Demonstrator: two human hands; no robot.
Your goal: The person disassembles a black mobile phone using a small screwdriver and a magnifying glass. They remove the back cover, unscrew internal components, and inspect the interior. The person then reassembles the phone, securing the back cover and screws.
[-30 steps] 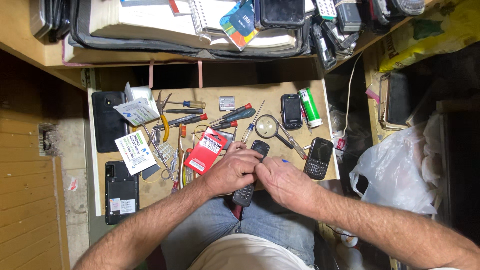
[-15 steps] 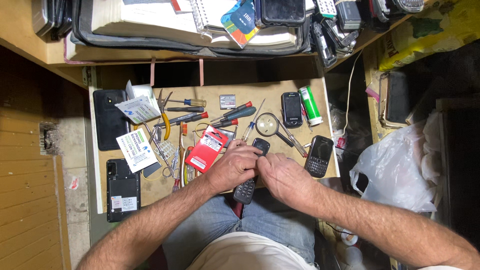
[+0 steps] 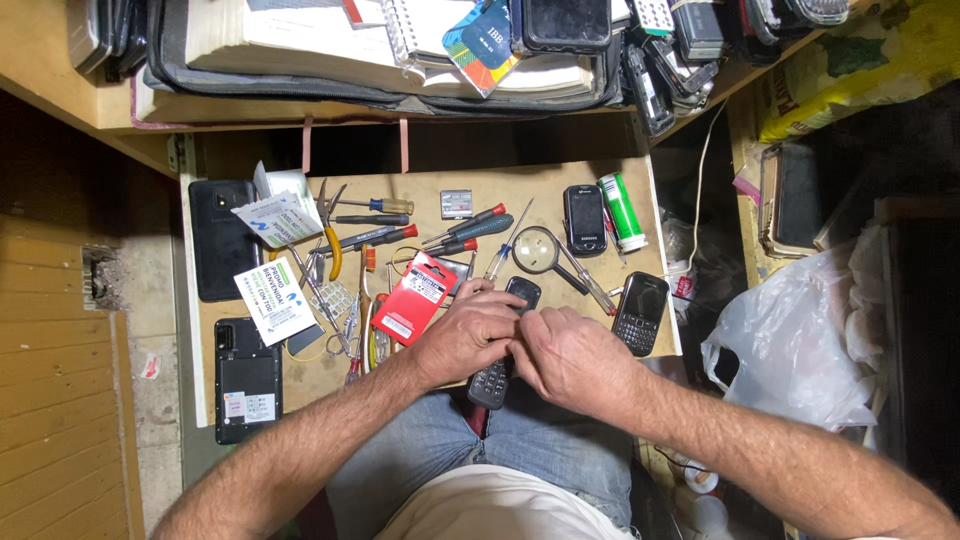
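Black and narrow, the keypad phone [image 3: 497, 372] sits between our 2 hands at the near edge of the wooden tray [image 3: 430, 180], its lower end hanging over our jeans. Our left hand [image 3: 470, 332] is clamped around its upper half, fingers curled over the top, and our right hand [image 3: 570, 358] presses in from the other side with fingers closed against the same phone, so the 2 hands touch each other over it. Just beyond our left hand lies a red card packet [image 3: 413, 298], and past our fingertips a magnifying glass [image 3: 537, 249]. A second black keypad phone [image 3: 640, 312] lies flat just beside our right hand. Further out we see screwdrivers [image 3: 470, 226], yellow-handled pliers [image 3: 330, 240], a green battery [image 3: 622, 210] and a small black touchscreen phone [image 3: 584, 219].
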